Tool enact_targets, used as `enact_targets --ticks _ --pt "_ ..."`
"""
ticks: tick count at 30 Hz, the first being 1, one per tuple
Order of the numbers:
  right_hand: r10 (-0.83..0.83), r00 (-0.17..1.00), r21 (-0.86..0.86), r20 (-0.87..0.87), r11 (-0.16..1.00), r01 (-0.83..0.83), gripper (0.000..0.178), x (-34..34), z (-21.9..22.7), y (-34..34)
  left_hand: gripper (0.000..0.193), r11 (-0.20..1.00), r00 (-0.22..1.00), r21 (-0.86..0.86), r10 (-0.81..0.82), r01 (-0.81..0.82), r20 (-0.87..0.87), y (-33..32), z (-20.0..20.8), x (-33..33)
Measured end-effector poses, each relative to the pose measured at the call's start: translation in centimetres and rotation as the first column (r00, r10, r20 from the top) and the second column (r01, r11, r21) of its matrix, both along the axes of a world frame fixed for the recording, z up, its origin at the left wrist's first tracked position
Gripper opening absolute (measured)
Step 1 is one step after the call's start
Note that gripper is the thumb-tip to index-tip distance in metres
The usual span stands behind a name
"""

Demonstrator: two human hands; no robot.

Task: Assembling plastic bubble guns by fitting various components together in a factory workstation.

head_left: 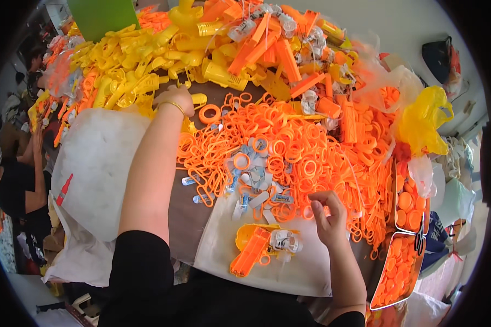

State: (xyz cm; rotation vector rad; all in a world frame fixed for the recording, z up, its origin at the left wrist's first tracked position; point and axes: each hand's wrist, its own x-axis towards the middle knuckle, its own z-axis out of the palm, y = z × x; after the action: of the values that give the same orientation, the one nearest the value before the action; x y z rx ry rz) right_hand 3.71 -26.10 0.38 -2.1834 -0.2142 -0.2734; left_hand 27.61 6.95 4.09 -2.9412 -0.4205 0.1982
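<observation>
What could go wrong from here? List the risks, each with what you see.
1. The left hand is at the near edge of the heaped yellow parts; pulling one out might bring others sliding down.
2. Loose orange rings crowd beside the right hand; a brush of the fingers could scatter some toward the orange-and-yellow piece on the white sheet.

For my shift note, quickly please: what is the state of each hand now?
Left hand: at the yellow parts; its grip cannot be told.
Right hand: loosely curled, no held thing visible.
</observation>
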Motion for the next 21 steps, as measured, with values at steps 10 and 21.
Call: enact_targets --ticks 10,21 --pt "0.257 0.961 -0.058 0.1 0.966 -0.252 0.034 11.6 2.9 15.5 0.077 0.956 0.985 -0.257 -0.109 0.14 0.133 3.7 -0.6 0.5" --pt "-0.161 0.986 0.021 -0.044 0.987 0.162 0.026 13.8 6.4 7.8 0.067 0.414 0.789 -0.698 -0.088 0.585 0.609 -1.6 -0.9 -1.5"
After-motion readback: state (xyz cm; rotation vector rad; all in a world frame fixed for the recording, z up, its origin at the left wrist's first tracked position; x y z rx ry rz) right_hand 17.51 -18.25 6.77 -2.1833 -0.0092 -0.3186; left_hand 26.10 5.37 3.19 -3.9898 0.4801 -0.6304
